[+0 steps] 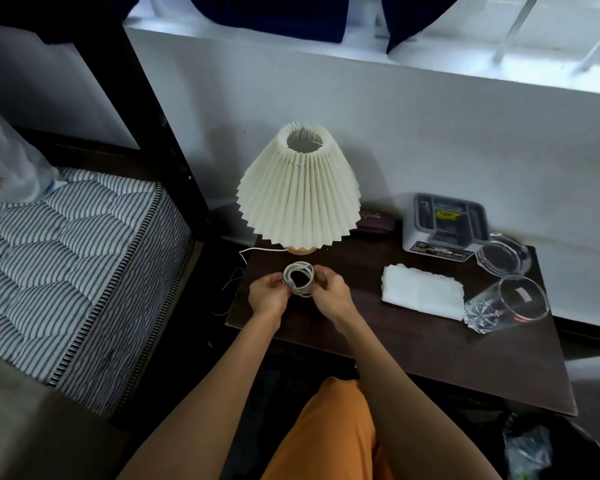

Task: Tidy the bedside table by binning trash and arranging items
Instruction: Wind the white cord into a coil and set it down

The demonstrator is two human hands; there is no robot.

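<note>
Both of my hands were up over the near-left part of the dark desk (413, 344), forearms reaching in from below. One coiled white cable (299, 279) sat between them, held above the desk just in front of the lamp. Left hand (268, 296): fingers curled, pinching the coil's left side. Right hand (330, 292): fingers curled round the coil's right side.

Counted to the right, on the desk: one folded white cloth (422, 295); one clear glass tumbler (506, 304) lying on its side, touching the cloth's corner; one round glass dish (503, 254) just behind the tumbler.

Farther back: one lamp with a pleated cream shade (297, 192); one small dark case (376, 221) beside it; one white and grey box (445, 223) against the wall.

Left of the desk: one bed with a striped mattress (73, 258).
</note>
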